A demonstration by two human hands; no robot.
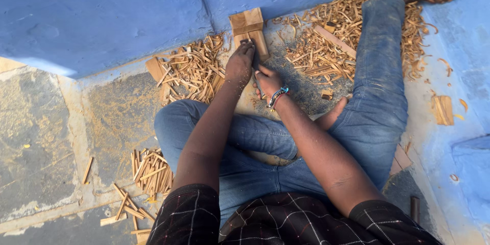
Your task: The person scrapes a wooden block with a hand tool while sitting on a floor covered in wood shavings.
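Observation:
I sit on the floor in blue jeans with my legs apart. A wooden block [248,29] stands against the blue wall in front of me. My left hand [240,64] is closed around the top of a dark tool whose end meets the block's lower part. My right hand [267,81], with a beaded wristband, grips the same tool [256,65] just below the left hand. Most of the tool is hidden by my fingers.
Heaps of wood shavings [191,69] lie left of the block, and more shavings [326,46] lie to its right beside my outstretched leg [380,56]. A bundle of thin wood sticks [149,171] lies by my left knee. Small wood offcuts [443,109] sit at the right.

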